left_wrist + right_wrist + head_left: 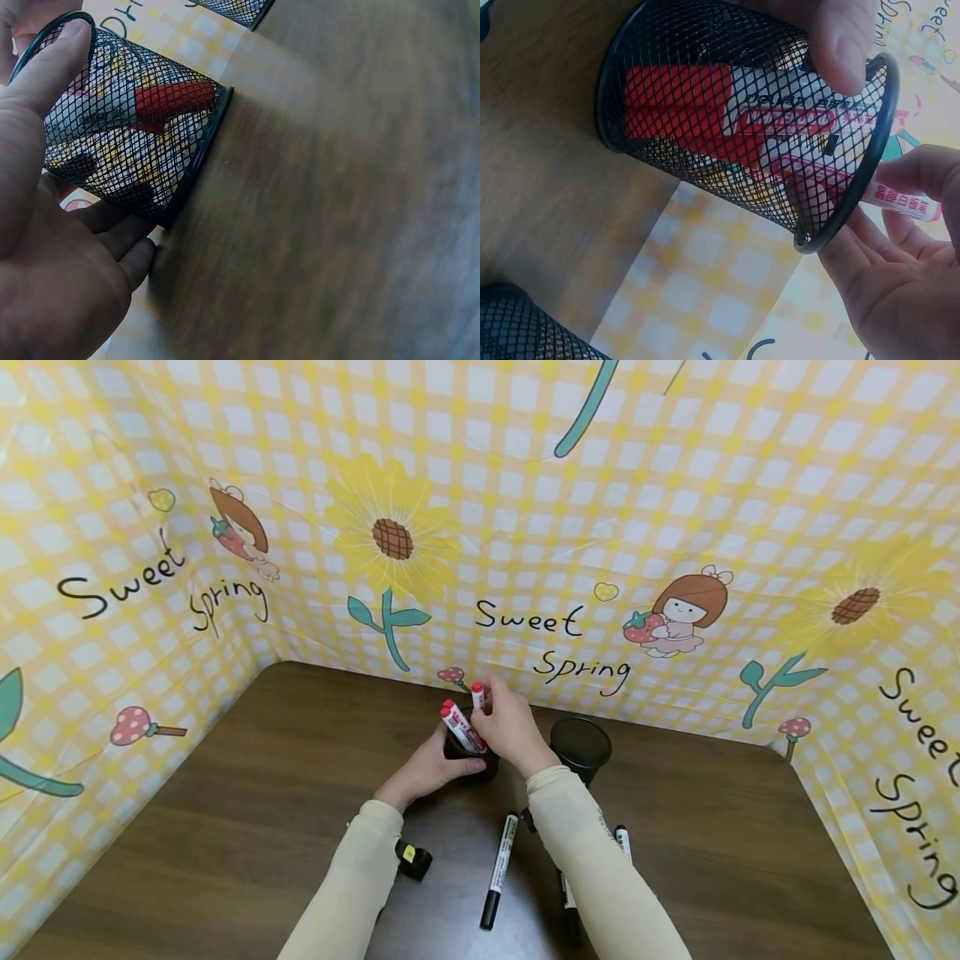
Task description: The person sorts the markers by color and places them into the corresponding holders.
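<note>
Near the back of the table, my left hand (431, 772) grips a black mesh pen holder (727, 45). In the left wrist view its thumb lies at the rim and its fingers reach round beneath. Red-and-white markers (465, 731) stand in the holder, their red lower ends showing through the mesh in the right wrist view. With thumb and fingers, my right hand (516, 727) pinches the top part of one red marker (900, 201) at the holder's mouth. That marker's lower part is inside the holder.
Right of the hands stands a second black mesh holder (581, 745). A black-and-white marker (498, 872) lies on the brown table (225, 835) between the forearms. More black markers (622, 842) lie partly hidden by the right sleeve. Yellow checked cloth (510, 527) walls the table's back and sides.
</note>
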The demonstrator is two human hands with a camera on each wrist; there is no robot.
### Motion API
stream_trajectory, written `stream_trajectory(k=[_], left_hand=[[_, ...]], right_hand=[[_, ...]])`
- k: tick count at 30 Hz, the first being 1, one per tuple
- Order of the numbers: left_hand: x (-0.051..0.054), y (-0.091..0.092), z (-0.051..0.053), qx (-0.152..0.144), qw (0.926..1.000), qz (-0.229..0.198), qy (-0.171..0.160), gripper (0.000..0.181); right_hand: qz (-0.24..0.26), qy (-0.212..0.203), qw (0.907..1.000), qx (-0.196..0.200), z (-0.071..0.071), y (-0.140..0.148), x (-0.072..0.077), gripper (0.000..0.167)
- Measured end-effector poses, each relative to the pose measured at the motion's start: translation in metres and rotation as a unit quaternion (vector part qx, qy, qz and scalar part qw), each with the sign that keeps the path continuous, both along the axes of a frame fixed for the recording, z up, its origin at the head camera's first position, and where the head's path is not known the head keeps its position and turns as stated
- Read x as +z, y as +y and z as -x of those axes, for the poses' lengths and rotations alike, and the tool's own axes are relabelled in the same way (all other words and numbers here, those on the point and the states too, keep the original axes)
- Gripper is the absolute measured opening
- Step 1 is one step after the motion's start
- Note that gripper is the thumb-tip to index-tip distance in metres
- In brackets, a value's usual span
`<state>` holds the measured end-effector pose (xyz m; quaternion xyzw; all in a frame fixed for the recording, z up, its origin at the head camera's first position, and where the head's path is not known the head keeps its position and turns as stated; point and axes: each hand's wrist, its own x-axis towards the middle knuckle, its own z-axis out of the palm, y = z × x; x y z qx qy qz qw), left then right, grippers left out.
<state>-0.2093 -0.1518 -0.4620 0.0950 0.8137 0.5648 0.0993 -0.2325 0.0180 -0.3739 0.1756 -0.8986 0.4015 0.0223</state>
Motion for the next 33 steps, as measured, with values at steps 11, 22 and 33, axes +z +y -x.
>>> stream_trajectory(k=[11,22,33], left_hand=[[-0.001,-0.001,0.001,0.0,1.0,0.003,0.004,0.105],[0.0,0.0,-0.001,-0.008,0.9999,-0.008,-0.002,0.107],[-0.004,0.001,0.001,0.007,0.9999,-0.003,-0.007,0.111]], right_hand=[[-0.083,-0.017,0.9964,0.008,0.0,-0.006,0.002,0.038],[-0.158,-0.002,0.9871,0.024,-0.003,-0.011,0.003,0.032],[-0.009,0.032,0.9994,0.001,-0.021,0.024,0.027,0.028]])
